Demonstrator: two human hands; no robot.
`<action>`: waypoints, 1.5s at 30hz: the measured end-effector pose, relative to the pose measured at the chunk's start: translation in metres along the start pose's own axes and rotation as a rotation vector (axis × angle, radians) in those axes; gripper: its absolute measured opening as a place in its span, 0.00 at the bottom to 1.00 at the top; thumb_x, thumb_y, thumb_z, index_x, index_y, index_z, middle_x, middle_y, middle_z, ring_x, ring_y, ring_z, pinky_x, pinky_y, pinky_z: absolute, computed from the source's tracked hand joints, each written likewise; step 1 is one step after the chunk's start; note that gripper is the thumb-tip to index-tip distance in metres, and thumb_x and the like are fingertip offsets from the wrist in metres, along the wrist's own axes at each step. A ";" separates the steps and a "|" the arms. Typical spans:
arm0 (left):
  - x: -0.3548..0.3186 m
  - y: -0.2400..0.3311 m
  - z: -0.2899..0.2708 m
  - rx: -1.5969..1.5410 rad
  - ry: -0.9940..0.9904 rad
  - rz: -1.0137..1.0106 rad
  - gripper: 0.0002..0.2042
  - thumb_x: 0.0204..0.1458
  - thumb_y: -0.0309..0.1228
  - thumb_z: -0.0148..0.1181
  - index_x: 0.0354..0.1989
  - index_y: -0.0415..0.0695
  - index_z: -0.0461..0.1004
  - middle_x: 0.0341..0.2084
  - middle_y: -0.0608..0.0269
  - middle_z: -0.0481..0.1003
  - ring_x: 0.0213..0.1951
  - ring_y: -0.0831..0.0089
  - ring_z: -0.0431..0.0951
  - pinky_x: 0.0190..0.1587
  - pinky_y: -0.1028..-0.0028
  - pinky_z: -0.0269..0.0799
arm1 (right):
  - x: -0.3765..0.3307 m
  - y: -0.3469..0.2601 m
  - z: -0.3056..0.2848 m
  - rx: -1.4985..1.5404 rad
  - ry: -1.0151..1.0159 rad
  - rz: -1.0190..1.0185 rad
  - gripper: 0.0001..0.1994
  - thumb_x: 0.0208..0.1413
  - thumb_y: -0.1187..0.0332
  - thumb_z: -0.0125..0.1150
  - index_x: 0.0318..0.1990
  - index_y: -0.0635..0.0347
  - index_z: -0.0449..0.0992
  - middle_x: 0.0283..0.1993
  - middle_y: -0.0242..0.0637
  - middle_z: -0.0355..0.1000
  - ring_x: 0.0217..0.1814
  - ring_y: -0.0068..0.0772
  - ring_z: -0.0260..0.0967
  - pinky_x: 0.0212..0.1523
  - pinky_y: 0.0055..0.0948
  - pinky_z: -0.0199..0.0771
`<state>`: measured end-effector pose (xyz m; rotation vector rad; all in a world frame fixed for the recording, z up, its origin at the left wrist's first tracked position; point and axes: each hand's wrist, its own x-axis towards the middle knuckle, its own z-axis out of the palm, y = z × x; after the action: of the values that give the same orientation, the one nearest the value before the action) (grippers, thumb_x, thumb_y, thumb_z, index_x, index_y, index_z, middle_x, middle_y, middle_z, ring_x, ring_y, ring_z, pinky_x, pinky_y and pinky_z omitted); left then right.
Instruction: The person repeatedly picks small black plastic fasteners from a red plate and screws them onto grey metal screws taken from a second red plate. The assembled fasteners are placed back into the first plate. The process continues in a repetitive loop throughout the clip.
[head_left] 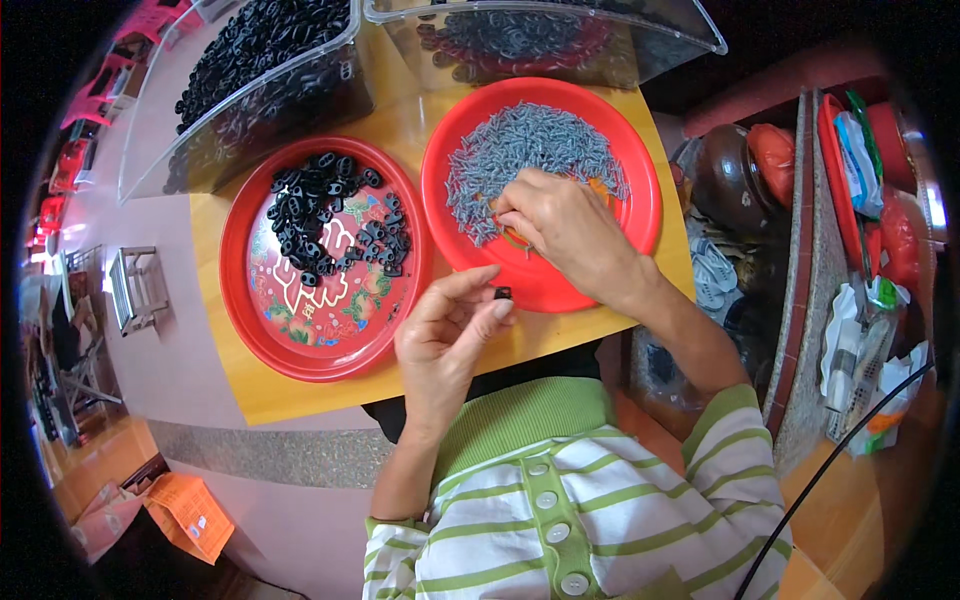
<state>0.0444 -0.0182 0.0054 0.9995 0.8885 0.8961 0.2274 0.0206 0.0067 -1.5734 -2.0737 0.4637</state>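
Note:
My left hand (445,335) pinches a small black plastic piece (502,293) between thumb and fingers, just in front of the right-hand tray. Over that round red tray (640,215), my right hand (560,220) reaches into a heap of small grey screw-like pieces (535,140). Its fingertips are pressed together at the heap's near edge, and what they hold, if anything, is hidden. To the left, a round red tray with a printed floral pattern (300,350) bears a pile of loose black plastic pieces (310,210), apart from both hands.
Both trays stand on a yellow board (245,400). Behind them are a clear bin of black pieces (270,75) and a clear bin of grey pieces (530,40). At right, a brown jar (735,175) stands beside a ledge; a black cable (830,455) crosses the lower right.

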 end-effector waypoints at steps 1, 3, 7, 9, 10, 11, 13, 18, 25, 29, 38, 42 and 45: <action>-0.001 -0.002 0.002 -0.015 -0.006 -0.024 0.16 0.49 0.17 0.57 0.48 0.34 0.68 0.33 0.61 0.72 0.34 0.77 0.76 0.38 0.79 0.73 | 0.001 -0.001 -0.001 -0.028 -0.010 -0.001 0.04 0.46 0.73 0.56 0.26 0.65 0.70 0.30 0.47 0.68 0.35 0.49 0.69 0.33 0.41 0.70; -0.002 -0.007 0.003 -0.027 -0.013 -0.027 0.15 0.48 0.18 0.57 0.46 0.34 0.71 0.32 0.61 0.72 0.33 0.75 0.76 0.37 0.79 0.73 | 0.001 -0.005 0.000 -0.158 -0.018 -0.047 0.03 0.44 0.75 0.55 0.26 0.64 0.70 0.30 0.45 0.68 0.36 0.47 0.70 0.33 0.39 0.72; -0.002 -0.010 0.002 0.054 -0.040 0.030 0.08 0.48 0.18 0.57 0.38 0.33 0.74 0.31 0.60 0.72 0.32 0.74 0.76 0.36 0.78 0.74 | 0.003 -0.019 0.001 -0.360 -0.058 -0.090 0.03 0.40 0.76 0.54 0.26 0.64 0.70 0.31 0.43 0.68 0.37 0.42 0.71 0.33 0.35 0.74; -0.001 -0.009 0.001 0.073 -0.047 0.033 0.07 0.49 0.19 0.57 0.36 0.33 0.74 0.32 0.60 0.71 0.32 0.74 0.76 0.36 0.78 0.74 | 0.004 -0.016 0.003 -0.336 -0.048 -0.086 0.03 0.42 0.76 0.54 0.27 0.63 0.70 0.31 0.44 0.68 0.36 0.43 0.71 0.33 0.36 0.74; -0.001 -0.009 0.000 0.054 -0.037 0.034 0.06 0.49 0.19 0.57 0.36 0.33 0.74 0.32 0.61 0.71 0.32 0.75 0.75 0.36 0.79 0.73 | 0.006 -0.015 0.004 -0.323 -0.043 -0.086 0.03 0.42 0.76 0.54 0.27 0.63 0.70 0.31 0.44 0.68 0.36 0.43 0.71 0.33 0.36 0.74; 0.000 -0.010 0.000 0.034 -0.027 0.034 0.06 0.49 0.19 0.58 0.36 0.33 0.74 0.32 0.61 0.71 0.32 0.76 0.75 0.36 0.79 0.72 | 0.007 -0.013 0.003 -0.266 -0.067 -0.062 0.03 0.43 0.75 0.54 0.27 0.64 0.70 0.31 0.45 0.68 0.35 0.43 0.70 0.33 0.37 0.73; 0.000 -0.010 -0.001 -0.001 -0.012 0.021 0.06 0.49 0.19 0.58 0.36 0.33 0.74 0.32 0.62 0.71 0.33 0.77 0.74 0.37 0.80 0.71 | 0.009 -0.009 -0.003 -0.152 -0.115 -0.014 0.03 0.44 0.75 0.54 0.28 0.64 0.69 0.30 0.46 0.67 0.35 0.45 0.70 0.33 0.39 0.73; 0.000 -0.013 -0.005 -0.030 -0.014 -0.013 0.06 0.50 0.20 0.56 0.37 0.33 0.73 0.32 0.62 0.71 0.33 0.78 0.74 0.36 0.79 0.72 | 0.006 0.003 -0.009 -0.098 -0.075 -0.012 0.03 0.46 0.76 0.53 0.28 0.65 0.67 0.30 0.47 0.67 0.35 0.51 0.69 0.33 0.42 0.70; 0.000 -0.011 -0.002 -0.050 0.036 -0.043 0.06 0.51 0.22 0.56 0.36 0.35 0.73 0.27 0.63 0.74 0.29 0.77 0.75 0.34 0.79 0.71 | 0.004 -0.003 -0.007 -0.143 -0.033 -0.047 0.04 0.46 0.75 0.56 0.28 0.65 0.69 0.30 0.48 0.68 0.35 0.50 0.69 0.33 0.42 0.70; -0.001 -0.009 -0.001 -0.082 0.045 -0.056 0.05 0.51 0.23 0.56 0.36 0.35 0.73 0.27 0.62 0.75 0.29 0.77 0.75 0.34 0.78 0.72 | 0.006 -0.006 -0.009 -0.089 -0.049 -0.003 0.05 0.46 0.73 0.58 0.27 0.65 0.70 0.30 0.47 0.68 0.34 0.50 0.70 0.32 0.42 0.70; -0.001 -0.012 -0.002 -0.085 0.053 -0.065 0.05 0.51 0.23 0.56 0.35 0.35 0.73 0.27 0.62 0.75 0.29 0.76 0.76 0.34 0.78 0.72 | 0.004 -0.004 -0.005 -0.042 -0.053 0.017 0.05 0.46 0.72 0.59 0.27 0.64 0.70 0.29 0.46 0.68 0.33 0.51 0.70 0.31 0.43 0.69; -0.002 -0.011 -0.002 -0.083 0.054 -0.064 0.05 0.51 0.23 0.56 0.35 0.35 0.73 0.27 0.62 0.75 0.29 0.76 0.76 0.34 0.78 0.72 | 0.003 -0.001 -0.005 -0.004 -0.043 0.034 0.05 0.46 0.72 0.59 0.27 0.63 0.70 0.29 0.45 0.68 0.33 0.50 0.69 0.31 0.44 0.69; -0.002 -0.014 -0.006 -0.098 0.017 -0.072 0.07 0.52 0.22 0.55 0.38 0.34 0.72 0.31 0.62 0.74 0.32 0.78 0.75 0.36 0.79 0.73 | 0.003 -0.001 -0.008 0.015 -0.048 0.061 0.06 0.47 0.71 0.58 0.27 0.63 0.70 0.29 0.45 0.68 0.33 0.50 0.69 0.32 0.43 0.69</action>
<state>0.0408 -0.0225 -0.0092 0.8711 0.8810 0.8797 0.2304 0.0232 0.0144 -1.6354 -2.0574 0.5424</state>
